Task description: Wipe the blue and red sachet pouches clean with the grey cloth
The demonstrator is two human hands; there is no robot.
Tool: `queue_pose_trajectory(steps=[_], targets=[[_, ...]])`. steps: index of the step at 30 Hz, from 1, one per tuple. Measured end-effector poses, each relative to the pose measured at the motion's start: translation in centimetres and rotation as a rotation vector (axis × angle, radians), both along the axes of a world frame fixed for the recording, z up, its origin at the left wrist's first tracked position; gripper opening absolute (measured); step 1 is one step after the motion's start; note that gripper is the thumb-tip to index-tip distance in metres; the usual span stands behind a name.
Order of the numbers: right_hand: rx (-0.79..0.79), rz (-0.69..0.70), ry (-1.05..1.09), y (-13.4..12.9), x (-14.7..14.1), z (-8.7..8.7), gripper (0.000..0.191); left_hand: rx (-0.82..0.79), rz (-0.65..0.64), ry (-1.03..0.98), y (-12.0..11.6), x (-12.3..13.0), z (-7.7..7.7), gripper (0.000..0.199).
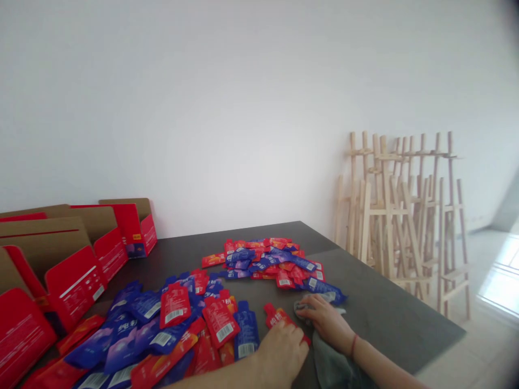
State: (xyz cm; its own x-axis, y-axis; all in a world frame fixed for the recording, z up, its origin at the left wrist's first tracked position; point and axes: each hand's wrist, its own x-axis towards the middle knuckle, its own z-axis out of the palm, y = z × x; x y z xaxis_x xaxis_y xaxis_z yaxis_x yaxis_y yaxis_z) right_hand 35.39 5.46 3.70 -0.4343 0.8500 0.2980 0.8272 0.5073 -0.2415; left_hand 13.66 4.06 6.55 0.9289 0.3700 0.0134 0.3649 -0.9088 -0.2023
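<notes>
Sachets (174,329): glossy red and blue foil, flat with narrow necks, in two loose heaps on a dark table (389,292). Left hand (279,354) is curled down, fingertips on the end of a red sachet (281,319) lying between both hands; can't tell if pinched. Right hand (324,321) has fingers closed on a soft grey cloth (308,308), which hangs off the table edge. Red wrist string (354,346). Open red card boxes (73,286) with brown flaps stand left, beside the nearer heap. Wooden easels (401,216) lean on white wall (243,108).
</notes>
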Motion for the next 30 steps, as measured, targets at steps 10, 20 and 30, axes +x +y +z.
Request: queue_pose_trajectory(steps=[10,20,30], targets=[[0.015,-0.218,-0.021,3.8,-1.6,-0.2,0.069,0.048,-0.073,0.057,3.6,-2.7,4.3,0.005],[-0.054,-0.22,-0.376,6.6,-4.7,2.9,0.067,0.054,0.274,0.112,4.9,-18.1,9.4,0.024],[-0.022,0.027,-0.515,4.0,-5.2,3.8,0.032,-0.071,0.422,-0.072,6.2,-18.7,7.5,0.041]])
